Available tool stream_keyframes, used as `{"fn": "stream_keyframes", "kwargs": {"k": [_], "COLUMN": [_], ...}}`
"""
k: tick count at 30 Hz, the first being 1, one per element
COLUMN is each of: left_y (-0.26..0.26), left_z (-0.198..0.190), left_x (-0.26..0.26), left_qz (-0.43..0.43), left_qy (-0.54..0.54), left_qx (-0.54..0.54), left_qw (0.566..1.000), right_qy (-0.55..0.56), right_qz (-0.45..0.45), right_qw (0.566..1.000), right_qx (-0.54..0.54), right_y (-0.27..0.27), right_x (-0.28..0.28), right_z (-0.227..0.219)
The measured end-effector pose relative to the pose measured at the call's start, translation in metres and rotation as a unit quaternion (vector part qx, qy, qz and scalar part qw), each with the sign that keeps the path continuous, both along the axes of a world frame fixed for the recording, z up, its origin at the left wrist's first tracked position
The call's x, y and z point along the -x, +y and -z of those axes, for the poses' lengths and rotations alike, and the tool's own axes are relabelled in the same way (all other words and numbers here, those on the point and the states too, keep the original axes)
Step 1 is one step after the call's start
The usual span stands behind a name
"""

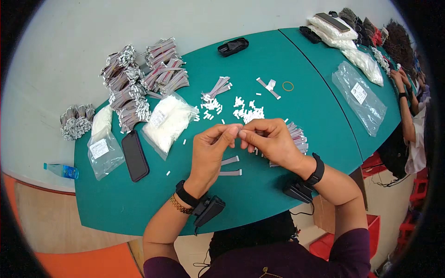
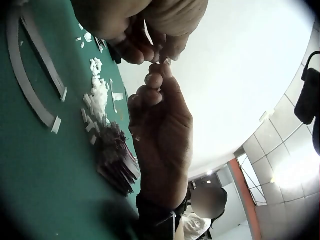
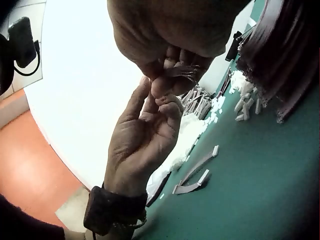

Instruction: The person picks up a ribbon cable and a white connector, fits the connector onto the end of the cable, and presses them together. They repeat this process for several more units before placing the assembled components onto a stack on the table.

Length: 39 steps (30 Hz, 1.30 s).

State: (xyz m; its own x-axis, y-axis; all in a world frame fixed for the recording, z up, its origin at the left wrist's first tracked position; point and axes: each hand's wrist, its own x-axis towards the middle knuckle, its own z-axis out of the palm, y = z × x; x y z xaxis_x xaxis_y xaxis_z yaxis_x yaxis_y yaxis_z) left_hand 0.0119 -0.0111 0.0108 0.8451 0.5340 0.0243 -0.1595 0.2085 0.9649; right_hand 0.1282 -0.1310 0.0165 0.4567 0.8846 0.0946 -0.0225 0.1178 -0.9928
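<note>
Over the green table, the left hand [image 1: 207,155] and the right hand [image 1: 276,141] meet at their thumbs and forefingers. A short grey ribbon cable [image 3: 184,73] lies within the right hand's curled fingers in the right wrist view. Between the touching fingertips a tiny pale end [image 2: 167,61] shows in the left wrist view; the left hand pinches there, and the fingers hide most of it. Two ribbon cables with white ends [image 1: 230,173] lie below the hands. Loose white connectors [image 1: 250,113] are heaped just beyond, with a stack of ribbon cables [image 1: 296,138] beside the right hand.
Bundled cables [image 1: 125,88] are piled at the back left, near a bag of white pieces [image 1: 169,121], a phone [image 1: 135,156] and a bottle [image 1: 61,170]. A black pouch [image 1: 233,47] and rubber band [image 1: 288,86] lie beyond. Another person's hands [image 1: 399,78] show at right.
</note>
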Motion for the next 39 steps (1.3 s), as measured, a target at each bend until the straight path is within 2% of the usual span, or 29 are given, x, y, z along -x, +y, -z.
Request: {"fn": "stream_keyframes", "kwargs": {"k": [16, 19, 27, 31, 39], "left_y": [0.017, 0.013, 0.020, 0.017, 0.019], "left_z": [0.001, -0.009, -0.002, -0.003, -0.005], "left_x": [0.001, 0.000, 0.002, 0.001, 0.004], "left_qz": [0.065, 0.067, 0.095, 0.073, 0.090], "left_qy": [-0.053, -0.039, -0.017, -0.022, -0.004], "left_qx": [0.014, 0.061, 0.080, 0.100, 0.067], "left_qw": [0.996, 0.995, 0.992, 0.992, 0.994], "right_qy": [0.003, 0.006, 0.011, 0.009, -0.005], "right_qz": [-0.015, -0.016, -0.034, -0.039, -0.043], "right_qw": [1.000, 1.000, 0.999, 0.999, 0.999], "right_qx": [0.000, 0.003, 0.000, 0.001, 0.017], "right_y": [-0.002, -0.002, -0.002, -0.002, -0.002], "right_x": [-0.005, -0.006, -0.008, -0.008, -0.010], "right_z": [-0.006, -0.007, -0.007, -0.009, -0.005]}}
